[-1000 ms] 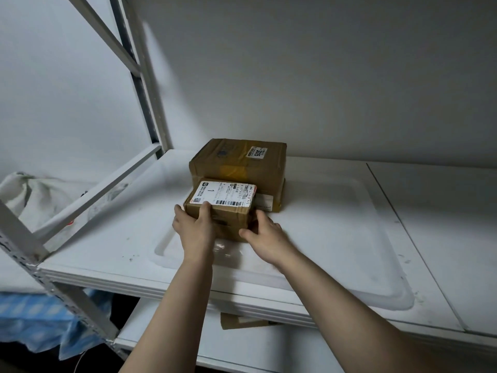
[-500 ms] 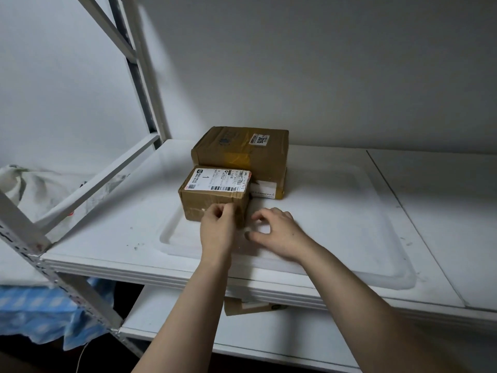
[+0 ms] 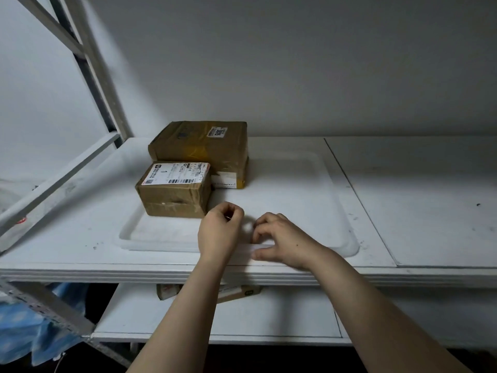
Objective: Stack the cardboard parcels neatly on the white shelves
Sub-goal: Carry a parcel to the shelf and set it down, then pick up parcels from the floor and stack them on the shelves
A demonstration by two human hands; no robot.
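Note:
A small cardboard parcel [image 3: 173, 196] with a white label on top stands on the upper white shelf [image 3: 295, 189]. It touches the front of a larger taped parcel [image 3: 200, 146] behind it. Both my hands are off the parcels, just in front of and to the right of the small one. My left hand [image 3: 221, 230] has its fingers curled in and holds nothing. My right hand [image 3: 282, 238] hovers low over the shelf's front with loosely bent fingers, empty.
The shelf's metal upright [image 3: 94, 76] and a diagonal brace [image 3: 53, 184] stand at the left. Under the upper shelf's front edge, parts of two parcels [image 3: 239, 292] show on the lower shelf [image 3: 242, 316]. Blue cloth [image 3: 21, 335] lies at lower left. A wall closes the back.
Both hands let go of the small parcel and drew back toward me and to the right. The parcel stays against the larger one.

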